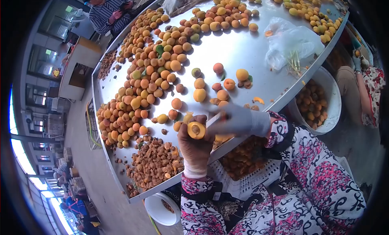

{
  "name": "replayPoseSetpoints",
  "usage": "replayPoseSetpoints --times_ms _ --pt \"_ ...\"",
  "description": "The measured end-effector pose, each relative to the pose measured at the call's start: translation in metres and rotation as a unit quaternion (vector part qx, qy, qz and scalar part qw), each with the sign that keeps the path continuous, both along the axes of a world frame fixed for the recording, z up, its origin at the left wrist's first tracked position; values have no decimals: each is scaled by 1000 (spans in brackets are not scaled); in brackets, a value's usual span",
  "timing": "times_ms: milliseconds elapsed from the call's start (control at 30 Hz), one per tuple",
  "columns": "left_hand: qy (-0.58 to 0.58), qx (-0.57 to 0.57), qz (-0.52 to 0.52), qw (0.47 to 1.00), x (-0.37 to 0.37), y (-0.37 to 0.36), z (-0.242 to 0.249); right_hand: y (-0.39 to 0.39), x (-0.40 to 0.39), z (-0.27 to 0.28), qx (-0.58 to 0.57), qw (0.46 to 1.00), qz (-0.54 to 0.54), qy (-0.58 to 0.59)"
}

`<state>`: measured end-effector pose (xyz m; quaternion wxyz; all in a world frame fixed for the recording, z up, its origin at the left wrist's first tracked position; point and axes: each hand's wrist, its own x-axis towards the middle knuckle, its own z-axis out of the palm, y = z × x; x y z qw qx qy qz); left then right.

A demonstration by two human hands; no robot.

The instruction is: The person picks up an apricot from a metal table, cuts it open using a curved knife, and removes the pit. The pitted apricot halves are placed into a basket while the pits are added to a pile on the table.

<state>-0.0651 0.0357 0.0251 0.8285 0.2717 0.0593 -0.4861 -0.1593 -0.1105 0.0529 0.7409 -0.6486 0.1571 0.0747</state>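
- The left hand (195, 152) is at the near edge of the desk (231, 46), its grip closed round a cut apricot (196, 130).
- The cut apricot sits at the fingertips, its orange flesh facing up and the brown stone showing in the middle.
- The right hand (243, 119), in a grey glove, is just beside the cut apricot and blurred; how far its grip is closed, and whether it has hold of anything, I cannot tell.
- Beyond the hands, a few loose apricots lie on the metal, near a long heap of whole apricots (148, 83) that spreads across the left side.
- A pile of brown stones (154, 164) lies on the desk to the left of the left hand.
- A crumpled clear plastic bag (291, 42) lies toward the right edge.
- Below the near edge stands a white crate (265, 177) with orange-brown fruit in it.
- A white bucket (333, 99) at the right holds more fruit; a smaller white pail (157, 212) is on the floor below the pile of brown stones.
- A person in a striped top (103, 17) is at the far left end.
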Motion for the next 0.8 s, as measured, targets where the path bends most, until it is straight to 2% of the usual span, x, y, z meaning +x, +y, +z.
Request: replayPoseSetpoints --times_ms 33,67,133,167,200,233,267,333,400,467,533,567,667,700,800 --pt "-65 89 46 993 -5 -4 7 4 -2 -9 -153 981 58 -107" --pt "-65 90 47 993 -3 -2 4 12 -3 -14 -163 974 97 -121" --pt "-96 31 -19 995 2 -3 8 10 -2 -7 -197 971 96 -97" --pt "-62 123 30 990 -6 -6 10 10 1 -5 -64 993 24 -100" --pt "-61 124 29 990 -4 -5 4 9 4 -2 70 991 -50 -101" --pt "-61 47 -50 996 0 -1 -6 -4 2 19 62 995 -62 -45" --pt "-58 -31 -129 989 1 0 -14 -7 0 29 122 983 -117 -75" --pt "-51 4 -130 990 -11 -9 -3 -11 7 17 255 937 -202 -126" --pt "-47 42 -145 987 -21 -18 2 -12 9 14 298 892 -255 -225" --pt "-51 31 -153 986 -24 -24 -4 -14 8 17 308 881 -268 -239" --pt "-24 22 -158 987 -24 -23 -12 -9 12 21 274 859 -367 -228" --pt "-25 24 -162 986 -23 -24 -14 -1 15 17 186 856 -396 -275" --pt "7 33 -158 987 -23 -27 -13 2 15 17 186 875 -333 -297" --pt "27 56 -137 989 -24 -30 -11 1 13 17 177 891 -329 -259" --pt "35 77 -118 989 -25 -33 -13 5 19 14 170 871 -365 -280"
